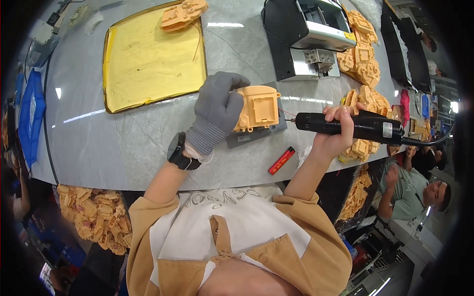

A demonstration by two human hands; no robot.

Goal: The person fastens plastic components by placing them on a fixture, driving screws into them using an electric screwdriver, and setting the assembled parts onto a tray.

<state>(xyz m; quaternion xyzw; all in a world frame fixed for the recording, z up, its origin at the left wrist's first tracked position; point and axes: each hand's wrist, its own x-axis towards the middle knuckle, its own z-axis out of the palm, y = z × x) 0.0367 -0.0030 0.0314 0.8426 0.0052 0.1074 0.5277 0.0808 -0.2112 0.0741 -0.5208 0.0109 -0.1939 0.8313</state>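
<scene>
Screwdriver [363,127], black and corded, fills my right hand [330,142], its bit pointing toward 9 o'clock and just short of the orange housing [258,107]. My left hand [218,106], in a grey glove, grips the housing's left side and hides that edge. It sits above a grey block [256,138] on the desk [143,140]; I cannot tell whether the two touch.

Taking the housing as the clock's centre, a black-and-silver machine [316,39] stands close by at 1 o'clock, crowding that side and covering part of a row of orange parts [364,54] that runs from 2 to 4. My right hand and the tool block more of that row. A slim red item [281,161] lies at 5. At 10 is a yellow tray [153,64], with another orange piece [180,17] across its far edge at 11. A heap of orange pieces [98,214] lies at 8, beyond the desk's near edge, and a co-worker [412,192] is well apart at 4.
</scene>
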